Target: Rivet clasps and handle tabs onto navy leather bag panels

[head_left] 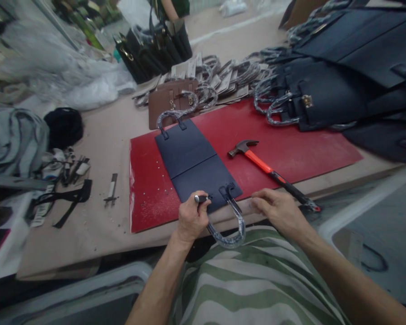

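Panel (192, 151) smooth, matt; handle wrap (241, 224) glossy plastic.

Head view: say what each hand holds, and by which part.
The left hand grips a small dark tool with a bright metal end, apparently by its shaft. Whether the right hand pinches anything small cannot be told.

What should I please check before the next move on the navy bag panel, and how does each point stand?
1. Navy bag panel lying on the red board: ok.
2. Silver-ended hand tool gripped in the left hand: ok.
3. Tool tip properly seated: cannot tell, contact is unclear.
4. Claw hammer near the right hand: ok, lying unheld.
5. Both ends of the near handle attached: cannot tell, the left hand hides one.
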Demonstrator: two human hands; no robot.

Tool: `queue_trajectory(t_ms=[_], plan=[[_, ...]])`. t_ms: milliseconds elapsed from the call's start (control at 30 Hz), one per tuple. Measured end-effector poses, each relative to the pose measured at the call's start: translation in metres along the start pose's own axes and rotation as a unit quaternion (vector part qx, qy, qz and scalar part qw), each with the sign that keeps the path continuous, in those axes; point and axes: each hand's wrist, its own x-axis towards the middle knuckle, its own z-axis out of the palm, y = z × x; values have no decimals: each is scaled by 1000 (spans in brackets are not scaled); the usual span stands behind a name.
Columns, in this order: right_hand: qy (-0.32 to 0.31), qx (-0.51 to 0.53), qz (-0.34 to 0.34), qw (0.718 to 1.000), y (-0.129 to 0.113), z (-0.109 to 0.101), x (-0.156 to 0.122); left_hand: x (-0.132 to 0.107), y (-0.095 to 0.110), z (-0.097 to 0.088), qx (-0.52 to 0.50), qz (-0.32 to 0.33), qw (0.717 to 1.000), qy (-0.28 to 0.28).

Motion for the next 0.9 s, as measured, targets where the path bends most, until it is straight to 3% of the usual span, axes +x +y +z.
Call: queue_trajectory(t_ms=[100, 167, 267, 333, 400, 467, 500, 600, 667, 733, 800, 833, 900], plan=[[146, -122, -71, 979, 3, -18, 12, 2, 2, 1, 5, 3, 1000, -5], [186, -240, -112, 946, 4, -28, 22, 3, 3, 1, -2, 3, 1000, -16], [142, -390, -119, 902, 4, -38, 39, 4, 3, 3, -15, -6, 1000, -26], [104, -414, -99, 899, 3, -43, 50, 4, 4, 4, -23, -13, 999, -23], [66, -354, -57, 931, 2, -49, 59, 4, 4, 5, -28, -16, 999, -20], [-8, -169, 25, 985, -1, -54, 65, 3, 4, 6, -31, -18, 999, -15], [-58, -62, 68, 994, -4, -56, 66, 2, 4, 7, -33, -21, 999, -12], [-175, 182, 161, 954, -15, -57, 62, 1, 4, 9, -36, -27, 999, -7], [-179, 221, 173, 943, -28, -54, 50, 1, 4, 9, -39, -30, 999, -10], [-129, 192, 125, 965, -45, -52, 34, 1, 4, 10, -43, -34, 998, -11], [-47, 90, -3, 995, -62, -53, 15, 2, 4, 10, -44, -37, 998, -12], [-10, 34, -80, 996, -69, -54, 6, 2, 5, 10, -44, -37, 998, -12], [39, -74, -231, 969, -79, -57, -7, 2, 5, 10, -41, -38, 998, -14]])
